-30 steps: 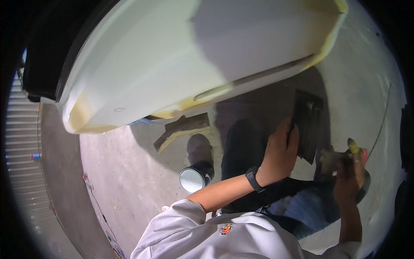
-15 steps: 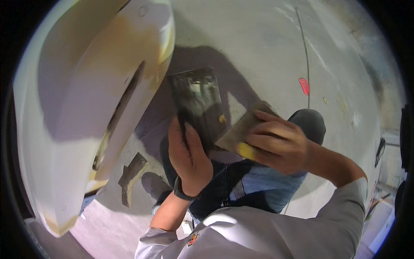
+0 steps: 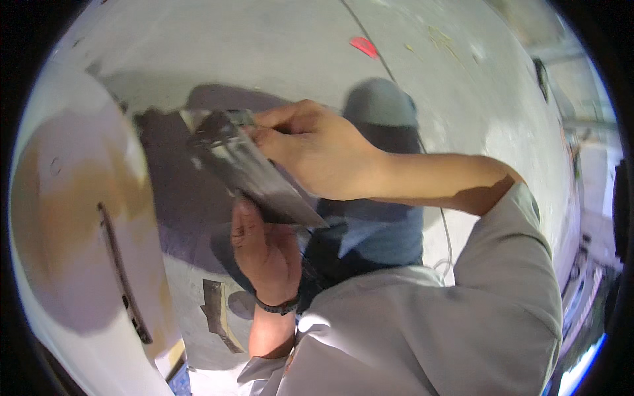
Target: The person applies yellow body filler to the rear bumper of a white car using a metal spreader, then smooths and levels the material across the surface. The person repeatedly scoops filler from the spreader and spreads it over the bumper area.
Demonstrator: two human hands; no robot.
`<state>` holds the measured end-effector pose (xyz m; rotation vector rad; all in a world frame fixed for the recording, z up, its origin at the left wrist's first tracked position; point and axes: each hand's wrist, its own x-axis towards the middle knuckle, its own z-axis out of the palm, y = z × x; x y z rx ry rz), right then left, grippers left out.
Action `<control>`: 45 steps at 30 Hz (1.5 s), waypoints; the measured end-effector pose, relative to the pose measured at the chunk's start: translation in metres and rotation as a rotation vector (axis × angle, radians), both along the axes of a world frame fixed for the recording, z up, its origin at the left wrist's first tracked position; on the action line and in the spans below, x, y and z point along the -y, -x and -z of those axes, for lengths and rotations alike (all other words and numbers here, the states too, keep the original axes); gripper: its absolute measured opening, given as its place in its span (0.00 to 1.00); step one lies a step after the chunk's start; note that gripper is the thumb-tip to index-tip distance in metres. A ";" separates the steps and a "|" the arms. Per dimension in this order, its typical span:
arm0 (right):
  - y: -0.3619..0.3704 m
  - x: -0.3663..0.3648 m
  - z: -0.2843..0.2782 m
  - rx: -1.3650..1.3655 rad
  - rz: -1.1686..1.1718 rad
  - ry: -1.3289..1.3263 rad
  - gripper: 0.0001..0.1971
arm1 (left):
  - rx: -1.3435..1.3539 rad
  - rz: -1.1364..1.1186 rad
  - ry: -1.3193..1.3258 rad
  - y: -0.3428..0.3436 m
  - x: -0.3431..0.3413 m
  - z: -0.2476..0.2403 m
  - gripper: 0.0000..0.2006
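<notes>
A dark, flat, shiny plate (image 3: 261, 175) with pale smears is tilted in front of my body. My left hand (image 3: 266, 254), wearing a black wristband, grips its lower side, the thumb against the plate's edge. My right hand (image 3: 323, 148) is closed at the plate's upper right side, back of the hand up. The flat spreader it holds is mostly hidden; only a dark bit of edge (image 3: 242, 117) shows by the fingertips, blurred. I cannot tell whether spreader and plate touch. To the left stands a white curved vehicle panel (image 3: 86, 231) with yellowish patches and a long dark slot.
A torn piece of dark and tan sheet (image 3: 216, 313) lies on the grey floor beside my left wrist. A red scrap (image 3: 363, 46) lies farther off, next to a thin dark line across the floor. My bent knee (image 3: 380, 105) is beyond my right forearm.
The view has swung right, so panel and red scrap sit farther left. My right hand has come to the plate with the spreader; the plate has tilted from face-on to slanted.
</notes>
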<state>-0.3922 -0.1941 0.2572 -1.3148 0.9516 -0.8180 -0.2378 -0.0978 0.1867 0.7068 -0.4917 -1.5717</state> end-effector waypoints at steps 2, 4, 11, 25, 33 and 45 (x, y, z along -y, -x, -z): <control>0.035 -0.011 0.016 0.065 0.148 -0.014 0.17 | 0.009 0.008 0.026 0.002 -0.004 0.000 0.22; 0.104 -0.025 0.043 0.030 0.265 0.262 0.19 | 0.045 0.044 0.020 -0.006 -0.006 0.002 0.22; 0.196 -0.264 0.172 -0.526 0.422 -1.420 0.39 | 0.121 0.007 -0.073 -0.027 -0.009 0.007 0.19; 0.188 -0.412 0.196 -0.154 0.380 -1.633 0.09 | 0.426 0.108 -0.036 -0.037 -0.016 0.021 0.23; 0.214 -0.452 0.200 0.189 0.337 -1.635 0.15 | 0.132 0.238 -0.224 -0.045 -0.018 0.021 0.23; 0.172 -0.514 0.176 -0.554 -0.593 -1.100 0.16 | 0.322 0.212 -0.242 -0.054 -0.025 0.027 0.21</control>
